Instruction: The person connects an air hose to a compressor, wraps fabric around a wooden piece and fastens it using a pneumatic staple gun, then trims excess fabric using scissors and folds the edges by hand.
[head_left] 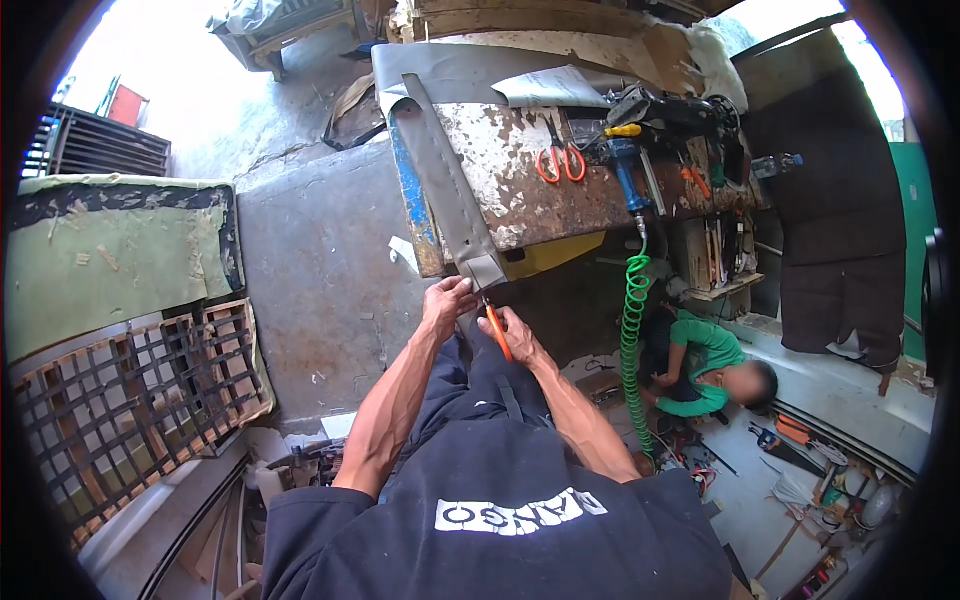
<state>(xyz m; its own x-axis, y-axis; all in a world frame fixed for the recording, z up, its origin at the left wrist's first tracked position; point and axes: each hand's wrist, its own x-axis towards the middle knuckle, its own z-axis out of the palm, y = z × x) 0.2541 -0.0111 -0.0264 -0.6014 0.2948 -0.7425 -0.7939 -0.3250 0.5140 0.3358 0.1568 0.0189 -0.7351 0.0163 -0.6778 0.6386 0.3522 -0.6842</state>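
A long grey strip of upholstery material (440, 160) lies along the left part of the workbench, its near end hanging over the front edge. My left hand (449, 302) pinches that near end by its left corner. In my right hand (513, 335) is a pair of orange-handled scissors (497, 330), fingers closed round the handles. The scissor blades point up at the strip's near edge, just right of my left fingers. Whether the blades touch the material is too small to tell.
On the worn workbench (520, 215) lie more orange scissors (560, 163), a paper sheet (552, 88) and a blue air tool (627, 175) with a coiled green hose (633, 320). A person in green (706, 360) sits at lower right. A webbed frame (150, 390) stands left.
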